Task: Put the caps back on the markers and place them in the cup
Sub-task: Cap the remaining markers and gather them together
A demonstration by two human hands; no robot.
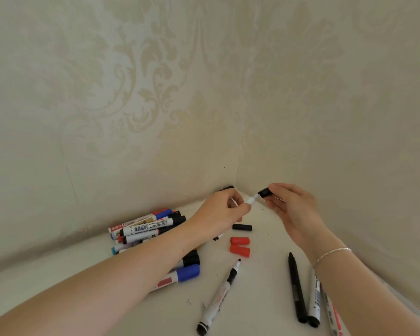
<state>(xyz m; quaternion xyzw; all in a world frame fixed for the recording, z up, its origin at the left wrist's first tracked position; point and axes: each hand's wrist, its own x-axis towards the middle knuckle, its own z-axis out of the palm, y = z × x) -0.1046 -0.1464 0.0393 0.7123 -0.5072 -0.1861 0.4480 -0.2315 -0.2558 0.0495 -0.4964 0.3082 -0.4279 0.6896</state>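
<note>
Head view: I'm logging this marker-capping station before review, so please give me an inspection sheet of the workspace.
Surface: white table in a wall corner, with small dark specks.
Job's things: white marker and black cap held close, not yet joined; pile of markers at left; uncapped markers near the front; two red caps and one loose black cap; no cup seen.
Clutter: nothing seen.
Grippers: left hand holds the marker; right hand pinches the cap; bracelet on the right wrist.
Cables: nothing seen.
Surroundings: patterned cream wallpaper.
</note>
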